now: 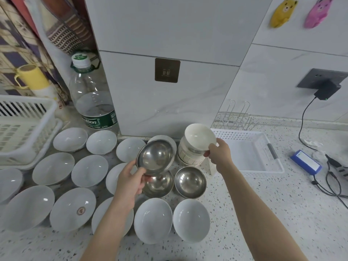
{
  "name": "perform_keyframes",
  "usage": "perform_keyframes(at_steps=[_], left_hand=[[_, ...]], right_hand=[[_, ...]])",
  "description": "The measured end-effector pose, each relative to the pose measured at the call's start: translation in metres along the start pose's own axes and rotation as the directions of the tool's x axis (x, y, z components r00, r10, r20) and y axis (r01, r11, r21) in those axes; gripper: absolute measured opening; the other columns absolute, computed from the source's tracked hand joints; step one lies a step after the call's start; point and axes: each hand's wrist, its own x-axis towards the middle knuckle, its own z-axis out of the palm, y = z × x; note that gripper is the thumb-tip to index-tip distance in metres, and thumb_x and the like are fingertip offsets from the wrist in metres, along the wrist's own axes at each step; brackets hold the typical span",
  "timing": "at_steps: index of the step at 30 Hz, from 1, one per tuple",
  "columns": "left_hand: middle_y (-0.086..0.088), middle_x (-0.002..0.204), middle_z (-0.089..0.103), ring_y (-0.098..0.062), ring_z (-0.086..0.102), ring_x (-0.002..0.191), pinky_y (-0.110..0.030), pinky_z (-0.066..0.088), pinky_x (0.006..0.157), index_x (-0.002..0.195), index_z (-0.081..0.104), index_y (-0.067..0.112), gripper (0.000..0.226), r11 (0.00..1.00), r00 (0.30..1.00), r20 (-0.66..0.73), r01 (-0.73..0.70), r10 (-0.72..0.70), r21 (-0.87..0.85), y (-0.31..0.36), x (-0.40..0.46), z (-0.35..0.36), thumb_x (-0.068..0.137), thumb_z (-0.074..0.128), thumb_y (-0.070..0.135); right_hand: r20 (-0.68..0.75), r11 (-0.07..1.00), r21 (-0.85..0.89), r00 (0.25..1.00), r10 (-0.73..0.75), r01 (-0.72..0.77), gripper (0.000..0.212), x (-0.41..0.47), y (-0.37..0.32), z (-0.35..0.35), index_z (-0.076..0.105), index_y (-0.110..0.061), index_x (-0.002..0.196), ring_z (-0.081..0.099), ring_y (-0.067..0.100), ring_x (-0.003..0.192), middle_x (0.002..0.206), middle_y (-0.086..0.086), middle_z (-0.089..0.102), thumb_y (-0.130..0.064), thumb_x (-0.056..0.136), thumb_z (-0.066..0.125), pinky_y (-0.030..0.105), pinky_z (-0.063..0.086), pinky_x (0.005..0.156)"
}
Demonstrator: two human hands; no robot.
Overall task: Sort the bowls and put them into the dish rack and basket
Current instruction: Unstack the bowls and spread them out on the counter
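My left hand (131, 181) grips the rim of a steel bowl (155, 157), tilted and lifted above two more steel bowls (190, 181) on the counter. My right hand (219, 152) pinches the rim of a cream bowl (199, 136), held tilted just above a stack of cream bowls (189, 155). Several white bowls (53, 168) lie spread over the counter's left and front. The white basket (263, 147) sits right of my right hand. The white plastic dish rack (22, 129) stands at the far left.
A large water bottle (92, 98) stands behind the bowls by a tiled pillar. A small wire rack (235, 119) sits behind the basket. A blue battery pack (306, 162) and black cables (333, 178) lie at the right, with a plugged charger (327, 91) on the wall.
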Motion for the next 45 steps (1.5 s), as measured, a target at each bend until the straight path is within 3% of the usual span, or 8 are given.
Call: perform_keyframes(at_steps=[4, 10, 20, 24, 29, 32, 37, 45], left_hand=[[-0.015, 0.067, 0.072, -0.011, 0.037, 0.043, -0.016, 0.027, 0.033, 0.122, 0.061, 0.033, 0.036, 1.0, 1.0, 0.008, 0.021, -0.021, 0.022, -0.006, -0.008, -0.004, 0.092, 0.061, 0.013], [-0.01, 0.06, 0.068, -0.006, 0.045, 0.035, -0.017, 0.027, 0.033, 0.12, 0.06, 0.029, 0.036, 0.993, 0.994, 0.102, 0.036, -0.048, 0.116, -0.016, -0.023, 0.006, 0.091, 0.057, 0.007], [-0.006, 0.075, 0.071, -0.01, 0.068, 0.06, -0.015, 0.034, 0.041, 0.138, 0.047, 0.025, 0.052, 0.921, 0.929, 0.328, 0.033, -0.172, 0.387, -0.053, -0.042, 0.067, 0.09, 0.052, 0.008], [0.004, 0.062, 0.071, 0.0, 0.061, 0.049, -0.013, 0.036, 0.043, 0.136, 0.042, 0.032, 0.052, 0.885, 0.921, 0.349, -0.008, -0.175, 0.466, -0.069, -0.045, 0.098, 0.09, 0.053, 0.013], [0.003, 0.068, 0.073, -0.003, 0.07, 0.061, -0.02, 0.045, 0.056, 0.137, 0.038, 0.031, 0.049, 0.845, 0.952, 0.289, -0.074, -0.099, 0.53, -0.083, -0.043, 0.141, 0.093, 0.052, 0.015], [0.001, 0.077, 0.071, -0.001, 0.07, 0.057, -0.009, 0.041, 0.045, 0.138, 0.036, 0.026, 0.047, 0.809, 0.964, 0.264, -0.125, -0.039, 0.575, -0.088, -0.042, 0.169, 0.096, 0.053, 0.014], [0.005, 0.092, 0.066, -0.002, 0.07, 0.055, -0.009, 0.039, 0.037, 0.131, 0.039, 0.024, 0.041, 0.758, 0.984, 0.178, -0.1, -0.022, 0.645, -0.099, -0.04, 0.195, 0.095, 0.056, 0.014], [0.008, 0.091, 0.066, -0.003, 0.071, 0.059, -0.014, 0.044, 0.044, 0.124, 0.043, 0.022, 0.029, 0.751, 0.999, 0.044, -0.028, -0.002, 0.66, -0.114, -0.04, 0.212, 0.098, 0.055, 0.022]], right_hand=[[-0.047, 0.977, 0.213, 0.999, -0.006, 0.016, 0.047, -0.032, 0.01, -0.017, 0.054, -0.011, 0.128, 0.045, 0.0, 0.034, 0.065, 0.014, 0.059, 0.002, 0.086, 0.038, 0.015, 0.031, 0.034], [-0.151, 0.896, 0.443, 0.982, 0.115, -0.037, 0.042, -0.086, 0.058, -0.046, 0.059, -0.01, 0.122, 0.03, 0.013, 0.041, 0.047, 0.006, 0.053, 0.003, 0.088, 0.038, 0.02, 0.025, 0.036], [-0.239, 0.851, 0.504, 0.924, 0.3, -0.147, 0.041, -0.15, 0.143, -0.094, 0.056, -0.008, 0.126, 0.033, 0.014, 0.05, 0.051, 0.004, 0.047, 0.001, 0.09, 0.038, 0.017, 0.026, 0.037], [-0.249, 0.86, 0.484, 0.916, 0.315, -0.164, 0.043, -0.148, 0.159, -0.114, 0.056, -0.008, 0.129, 0.034, 0.011, 0.045, 0.056, 0.009, 0.046, 0.001, 0.091, 0.039, 0.016, 0.027, 0.035], [-0.191, 0.881, 0.44, 0.94, 0.283, -0.176, 0.044, -0.126, 0.175, -0.145, 0.057, -0.011, 0.129, 0.035, 0.014, 0.05, 0.051, 0.006, 0.048, 0.001, 0.091, 0.039, 0.019, 0.028, 0.038], [-0.143, 0.894, 0.404, 0.951, 0.273, -0.196, 0.048, -0.11, 0.184, -0.166, 0.053, -0.016, 0.137, 0.038, 0.015, 0.051, 0.051, 0.006, 0.05, 0.0, 0.093, 0.041, 0.02, 0.031, 0.04], [0.016, 0.932, 0.276, 0.971, 0.24, -0.235, 0.053, -0.086, 0.198, -0.193, 0.052, -0.022, 0.139, 0.035, 0.013, 0.046, 0.05, 0.008, 0.051, -0.002, 0.092, 0.04, 0.023, 0.031, 0.043], [0.229, 0.964, 0.155, 0.957, 0.178, -0.216, 0.051, -0.065, 0.204, -0.204, 0.059, -0.031, 0.128, 0.039, 0.012, 0.046, 0.051, 0.008, 0.053, -0.002, 0.09, 0.04, 0.022, 0.032, 0.043]])
